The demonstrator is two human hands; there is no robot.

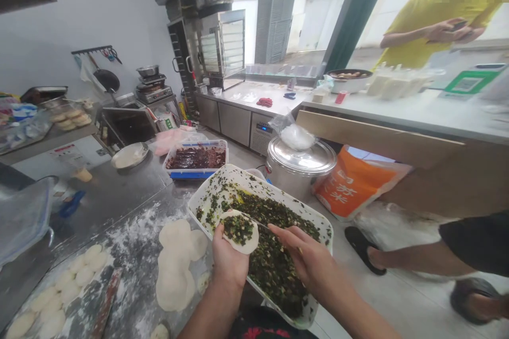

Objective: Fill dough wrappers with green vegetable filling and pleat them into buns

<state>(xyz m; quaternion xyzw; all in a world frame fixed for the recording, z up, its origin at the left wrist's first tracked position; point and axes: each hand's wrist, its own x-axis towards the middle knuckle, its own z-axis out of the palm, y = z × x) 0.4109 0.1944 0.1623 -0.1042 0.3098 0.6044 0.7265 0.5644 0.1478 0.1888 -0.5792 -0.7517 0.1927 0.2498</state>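
Observation:
My left hand [230, 262] cups a round dough wrapper [250, 244], with chopped green filling [237, 229] heaped on its middle. Closed around a thin tool [258, 221], my right hand [308, 257] holds its tip at the wrapper's edge; most of the tool is hidden by the fingers. Both hands are over a white tub [326, 230] of the same dark green filling. Left of the tub, rolled dough wrappers [175, 270] overlap on the floured steel table [133, 254]. Several dough pieces [68, 288] lie further left, beside a rolling pin [106, 302].
A plastic box of dark red paste [196, 158] stands beyond the tub. Behind it are a lidded steel pot [301, 156] and an orange sack [345, 185]. A person's legs [413, 257] are at right; someone in yellow [421, 21] stands outside the counter.

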